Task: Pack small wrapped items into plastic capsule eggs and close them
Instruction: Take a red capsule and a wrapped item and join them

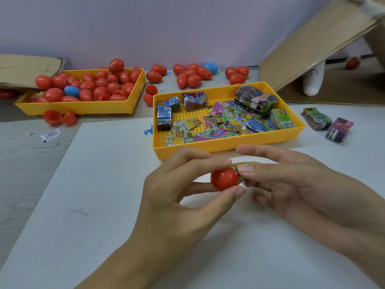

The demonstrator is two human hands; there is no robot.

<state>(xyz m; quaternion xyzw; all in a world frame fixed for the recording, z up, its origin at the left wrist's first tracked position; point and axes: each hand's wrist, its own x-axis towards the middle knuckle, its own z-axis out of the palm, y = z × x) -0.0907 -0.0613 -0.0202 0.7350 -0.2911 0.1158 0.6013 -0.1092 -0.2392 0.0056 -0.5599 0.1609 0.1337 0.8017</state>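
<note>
Both hands (179, 197) (291, 180) hold red egg half (224, 178), mouth facing right

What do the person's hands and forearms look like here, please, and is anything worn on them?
Both the left hand and the right hand are bare: no gloves, rings, watch or bracelet show. The forearms are uncovered as far as the picture's lower edge, with no sleeve in view. The fingernails are short and look unpainted. No marks or tattoos can be made out on either hand.
</note>
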